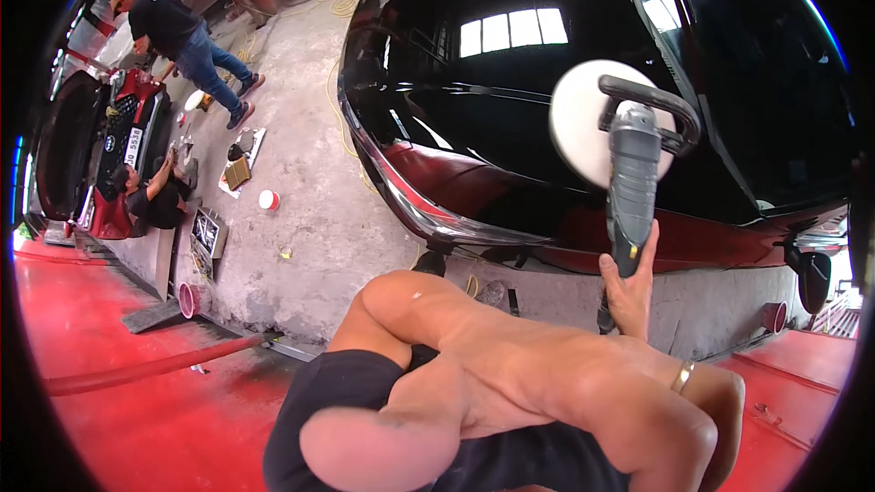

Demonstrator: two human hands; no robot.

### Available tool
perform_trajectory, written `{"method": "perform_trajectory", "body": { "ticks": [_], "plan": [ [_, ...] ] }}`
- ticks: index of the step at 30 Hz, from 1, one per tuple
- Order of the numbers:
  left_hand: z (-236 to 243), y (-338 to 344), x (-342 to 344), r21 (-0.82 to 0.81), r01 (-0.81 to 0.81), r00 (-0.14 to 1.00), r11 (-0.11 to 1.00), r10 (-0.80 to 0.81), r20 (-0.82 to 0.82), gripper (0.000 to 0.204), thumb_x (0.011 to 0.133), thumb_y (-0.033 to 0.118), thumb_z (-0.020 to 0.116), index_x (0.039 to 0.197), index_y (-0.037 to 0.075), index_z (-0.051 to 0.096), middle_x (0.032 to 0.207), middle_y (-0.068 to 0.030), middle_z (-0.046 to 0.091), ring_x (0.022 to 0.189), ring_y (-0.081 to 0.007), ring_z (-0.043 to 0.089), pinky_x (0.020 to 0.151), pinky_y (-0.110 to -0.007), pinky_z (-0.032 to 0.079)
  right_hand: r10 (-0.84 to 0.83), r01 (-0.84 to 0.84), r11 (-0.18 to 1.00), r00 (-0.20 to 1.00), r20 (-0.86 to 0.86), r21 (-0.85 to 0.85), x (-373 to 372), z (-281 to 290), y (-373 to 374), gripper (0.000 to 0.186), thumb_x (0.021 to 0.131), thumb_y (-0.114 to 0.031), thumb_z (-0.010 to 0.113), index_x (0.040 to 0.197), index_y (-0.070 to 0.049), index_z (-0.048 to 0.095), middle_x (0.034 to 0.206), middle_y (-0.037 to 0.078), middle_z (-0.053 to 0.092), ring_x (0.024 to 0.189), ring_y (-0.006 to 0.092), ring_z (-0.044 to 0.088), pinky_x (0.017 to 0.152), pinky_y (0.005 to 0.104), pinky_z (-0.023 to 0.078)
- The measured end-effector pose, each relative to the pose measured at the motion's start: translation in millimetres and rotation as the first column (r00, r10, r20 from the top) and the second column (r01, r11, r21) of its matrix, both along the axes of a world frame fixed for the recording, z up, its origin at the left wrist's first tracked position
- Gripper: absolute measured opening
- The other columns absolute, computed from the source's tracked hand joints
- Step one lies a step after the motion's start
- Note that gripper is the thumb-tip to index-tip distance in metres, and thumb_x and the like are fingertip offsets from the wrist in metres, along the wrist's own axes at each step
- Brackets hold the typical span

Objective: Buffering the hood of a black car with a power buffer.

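My right hand [629,296] grips the lower end of a dark grey and black polisher [632,173], thumb at its left side and fingers along the right. The tool has a round white pad [579,118] and a black loop handle [684,123] at its head. The pad is over the glossy black car panel [456,146], which reflects window panes; whether it touches the paint I cannot tell. My bare skin and dark clothing fill the lower middle. I do not see my left hand.
At left a standing co-worker [178,36] and a crouched co-worker [155,200] are by a red car front [118,200]. Tool trays [208,241], a small tub [269,200] and yellow cords [343,5] lie on the concrete [301,109]. A red hose-like bar [155,369] crosses the lower left.
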State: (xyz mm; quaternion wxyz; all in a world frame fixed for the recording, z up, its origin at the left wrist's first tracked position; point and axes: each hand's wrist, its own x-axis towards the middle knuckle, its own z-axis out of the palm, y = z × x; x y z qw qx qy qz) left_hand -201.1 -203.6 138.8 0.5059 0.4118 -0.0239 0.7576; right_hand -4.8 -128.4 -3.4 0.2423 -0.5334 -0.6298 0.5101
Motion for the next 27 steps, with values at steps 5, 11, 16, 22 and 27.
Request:
{"method": "perform_trajectory", "body": {
  "ticks": [5,11,16,22,27],
  "plan": [
    [-3.9,12.6,-36.5,-0.059,0.07,0.994,0.996,-0.074,-0.074,0.07,0.095,0.068,0.046,0.085,0.001,0.065,0.101,-0.013,0.061,0.089,-0.0299,0.061,0.082,-0.043,0.05,0.052,-0.046,0.996,0.996,-0.069,0.081,-58.1,-10.9,26.7,0.097,0.09,-0.029,0.076,0.16,-0.009,0.012,0.133,0.021,0.059,0.119,0.0271,0.057,0.102,0.0365,0.044],
    [-81.1,40.7,-128.7,-0.021,-0.692,0.442,0.722,0.401,-0.802,0.032,0.084,0.027,0.078,0.094,0.0,0.064,0.116,-0.0173,0.058,0.1,-0.0231,0.06,0.095,-0.034,0.046,0.107,-0.108,0.978,0.994,0.015,0.179,-102.9,-23.4,16.5,0.103,0.087,-0.041,0.076,0.161,-0.014,0.011,0.129,0.026,0.063,0.118,0.0391,0.063,0.099,0.0401,0.047],
    [-173.0,152.9,-217.1,0.141,-0.936,0.014,0.322,0.436,-0.9,0.083,0.079,0.043,0.083,0.135,-0.007,0.048,0.137,-0.029,0.051,0.124,-0.0394,0.054,0.104,-0.044,0.044,0.096,-0.126,0.963,0.986,0.133,0.238,-142.2,-16.5,14.4,0.106,0.087,-0.049,0.075,0.161,-0.013,0.008,0.127,0.027,0.064,0.119,0.0452,0.061,0.097,0.0415,0.048],
    [-193.0,214.0,-276.0,-0.225,-0.711,0.607,0.666,0.42,-0.675,0.042,0.086,0.024,0.081,0.117,0.0,0.067,0.091,-0.0073,0.071,0.09,-0.0152,0.066,0.083,-0.029,0.052,-0.005,-0.017,0.984,0.992,0.123,0.176,-212.3,-17.2,2.5,0.107,0.087,-0.055,0.072,0.161,-0.014,0.006,0.126,0.027,0.064,0.119,0.0468,0.06,0.099,0.0455,0.047],
    [-182.5,237.2,-276.4,-0.422,-0.531,0.815,0.735,0.307,-0.491,0.028,0.089,0.021,0.079,0.104,0.003,0.063,0.079,0.001,0.064,0.069,-0.0053,0.058,0.062,-0.021,0.045,-0.026,0.012,0.997,0.981,0.191,0.075,-245.2,-6.1,7.3,0.109,0.087,-0.058,0.07,0.161,-0.016,0.003,0.128,0.028,0.063,0.12,0.0488,0.059,0.1,0.0478,0.046]
  ]
}}
